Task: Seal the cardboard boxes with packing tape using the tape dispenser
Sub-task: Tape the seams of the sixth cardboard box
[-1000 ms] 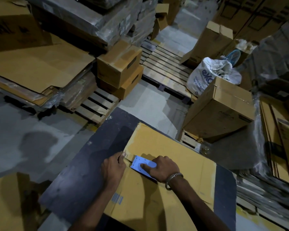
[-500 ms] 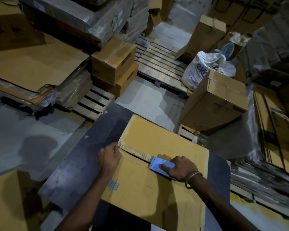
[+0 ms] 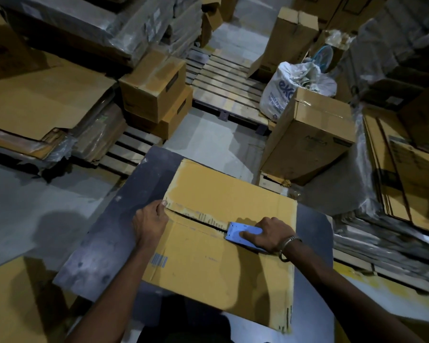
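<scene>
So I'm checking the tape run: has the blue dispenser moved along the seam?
Yes. The blue dispenser has slid along the seam of the box, away from the left hand at the box's left end.

left hand (image 3: 150, 220) pressing flat, right hand (image 3: 270, 233) curled in grip

A box (image 3: 223, 243) is lying on a table (image 3: 104, 246). The tape dispenser (image 3: 243, 235) is sitting on its seam, right of the left hand (image 3: 150, 219); pallets (image 3: 223, 80) are lying beyond.
</scene>
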A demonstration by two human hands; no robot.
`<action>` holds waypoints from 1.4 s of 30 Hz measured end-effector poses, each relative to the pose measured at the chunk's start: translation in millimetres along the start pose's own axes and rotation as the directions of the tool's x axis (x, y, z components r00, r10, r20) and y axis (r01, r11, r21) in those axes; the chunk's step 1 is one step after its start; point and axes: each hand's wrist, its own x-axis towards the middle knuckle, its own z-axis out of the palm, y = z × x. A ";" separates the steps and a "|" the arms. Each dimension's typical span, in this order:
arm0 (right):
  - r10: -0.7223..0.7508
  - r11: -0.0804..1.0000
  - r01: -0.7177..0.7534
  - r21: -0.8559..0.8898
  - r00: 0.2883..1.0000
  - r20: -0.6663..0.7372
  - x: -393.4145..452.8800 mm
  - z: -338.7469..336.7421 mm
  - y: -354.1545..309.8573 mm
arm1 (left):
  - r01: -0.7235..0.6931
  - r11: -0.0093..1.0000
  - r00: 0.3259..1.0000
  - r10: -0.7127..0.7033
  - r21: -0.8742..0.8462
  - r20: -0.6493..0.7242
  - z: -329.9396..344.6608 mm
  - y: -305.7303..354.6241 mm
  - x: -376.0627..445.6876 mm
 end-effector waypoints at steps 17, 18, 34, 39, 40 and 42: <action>-0.041 0.998 0.040 0.039 0.999 0.022 -16.5 -3.6 64.9 | 0.001 0.971 0.997 0.016 0.238 -0.071 7.6 2.1 -6.2; -0.051 0.998 0.050 0.043 0.998 0.022 -16.7 -3.6 67.2 | 0.016 0.966 0.998 -0.001 0.257 -0.060 7.5 2.7 -6.6; -0.143 0.988 0.145 0.054 0.988 -0.051 -27.8 3.7 106.6 | 0.223 0.917 0.975 -0.211 0.331 -0.073 12.5 42.6 -23.5; -0.142 0.987 0.146 0.067 0.988 -0.056 -30.7 2.7 125.0 | 0.285 0.894 0.958 -0.280 0.347 -0.066 11.7 61.5 -30.3; -0.132 0.988 0.136 0.072 0.990 -0.058 -31.8 4.4 130.3 | 0.287 0.894 0.957 -0.285 0.343 -0.057 10.9 63.2 -31.2; -0.109 0.991 0.113 0.064 0.992 -0.064 -32.6 8.5 144.9 | 0.288 0.904 0.957 -0.286 0.314 -0.053 10.3 65.1 -32.3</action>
